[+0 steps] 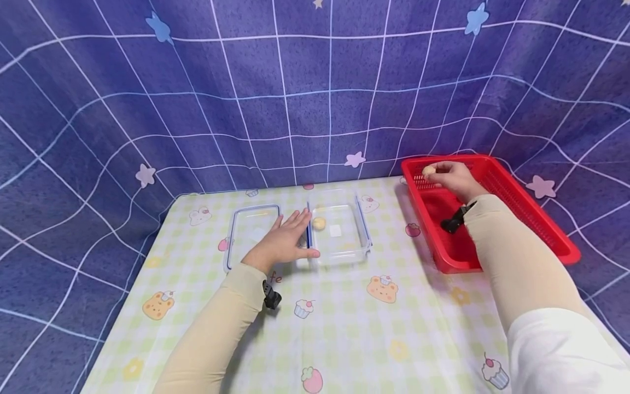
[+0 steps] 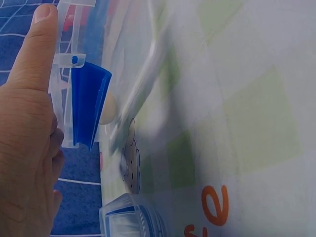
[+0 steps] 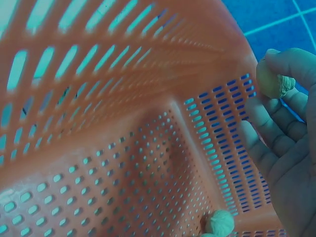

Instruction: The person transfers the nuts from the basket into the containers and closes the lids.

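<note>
My right hand (image 1: 455, 179) pinches a small round tan walnut-like ball (image 3: 270, 81) between thumb and fingers, above the far left part of the red basket (image 1: 445, 267). In the right wrist view, another such ball (image 3: 220, 222) lies low in the basket. My left hand (image 1: 284, 241) is spread, palm down, at the left side of a clear plastic box (image 1: 344, 256). Its thumb lies along the box's side, near a blue-lined clear latch flap (image 2: 89, 106) in the left wrist view. One tan ball (image 1: 319, 223) sits inside the box.
Left of the box lies a clear lid (image 1: 241, 219) with a blue seal, partly behind my left hand. The table (image 1: 339, 334) has a checked, printed cloth. A dark blue curtain (image 1: 305, 120) hangs behind the table and along its sides.
</note>
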### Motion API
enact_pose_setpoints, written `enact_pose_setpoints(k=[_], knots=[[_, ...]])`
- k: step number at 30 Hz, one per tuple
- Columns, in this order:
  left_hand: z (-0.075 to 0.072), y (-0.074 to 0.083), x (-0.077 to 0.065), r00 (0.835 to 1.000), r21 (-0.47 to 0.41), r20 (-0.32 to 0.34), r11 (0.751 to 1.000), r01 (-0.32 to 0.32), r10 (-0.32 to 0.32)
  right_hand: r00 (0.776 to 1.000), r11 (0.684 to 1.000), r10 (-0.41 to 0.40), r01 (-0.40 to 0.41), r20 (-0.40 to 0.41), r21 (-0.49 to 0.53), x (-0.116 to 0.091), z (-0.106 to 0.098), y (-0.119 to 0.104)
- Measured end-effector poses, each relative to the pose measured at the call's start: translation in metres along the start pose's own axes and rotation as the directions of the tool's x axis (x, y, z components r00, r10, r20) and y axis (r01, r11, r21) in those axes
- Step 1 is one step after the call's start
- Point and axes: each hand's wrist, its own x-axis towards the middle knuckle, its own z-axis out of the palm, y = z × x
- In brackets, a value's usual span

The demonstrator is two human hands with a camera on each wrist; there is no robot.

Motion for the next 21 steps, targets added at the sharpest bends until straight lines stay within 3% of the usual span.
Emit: enact_pose_setpoints(k=[9,16,21], knots=[[0.0,0.001,0.002,1.0,0.028,0.0,1.0,0.0,0.0,0.999,0.999,-0.028,0.027,-0.03,-0.019,0.005,0.003,-0.008],[0.001,-0.001,0.003,1.0,0.013,0.0,1.0,0.008,-0.008,0.999,0.999,-0.031,0.032,-0.01,0.022,0.003,0.007,-0.019],[0.001,-0.001,0.003,1.0,0.032,-0.006,0.999,0.0,0.001,1.0,0.999,-0.027,0.027,-0.004,-0.039,0.004,0.01,-0.025]])
